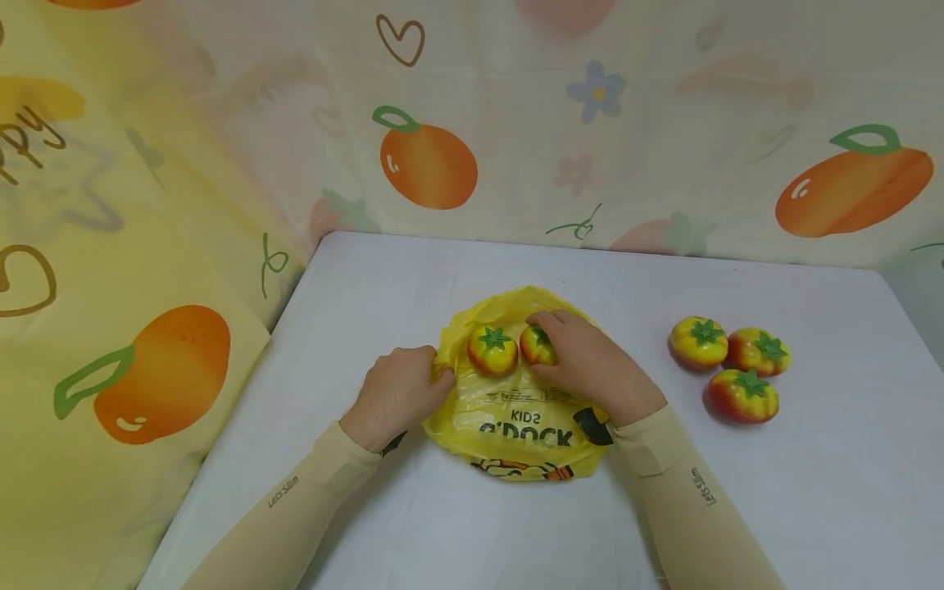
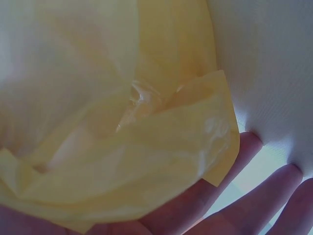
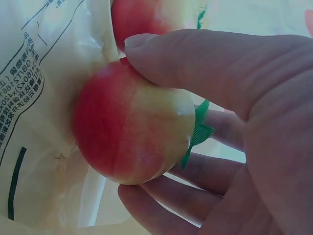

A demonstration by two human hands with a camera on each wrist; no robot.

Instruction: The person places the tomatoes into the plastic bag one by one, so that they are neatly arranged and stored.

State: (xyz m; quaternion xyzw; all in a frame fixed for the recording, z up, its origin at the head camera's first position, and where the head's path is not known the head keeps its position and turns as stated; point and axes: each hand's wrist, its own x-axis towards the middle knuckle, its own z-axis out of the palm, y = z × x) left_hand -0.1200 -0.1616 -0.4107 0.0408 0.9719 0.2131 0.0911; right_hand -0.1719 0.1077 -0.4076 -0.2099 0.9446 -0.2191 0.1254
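A yellow plastic bag (image 1: 516, 401) with dark lettering lies flat on the table. At its left edge my left hand (image 1: 401, 385) grips the bag; in the left wrist view the thin yellow plastic (image 2: 161, 152) passes over the fingers (image 2: 249, 205). One red-and-yellow toy tomato (image 1: 492, 351) with a green star-shaped leaf rests on the bag. Just right of it, my right hand (image 1: 593, 360) holds a second toy tomato (image 1: 537, 346), partly hidden by the hand. The right wrist view has thumb and fingers around this second tomato (image 3: 132, 127).
Three more toy tomatoes sit close together on the right of the table: one at the upper left (image 1: 698, 343), one at the upper right (image 1: 760, 352) and one in front (image 1: 741, 397). A fruit-patterned curtain (image 1: 509, 156) hangs behind the white table (image 1: 383, 279) and along its left side.
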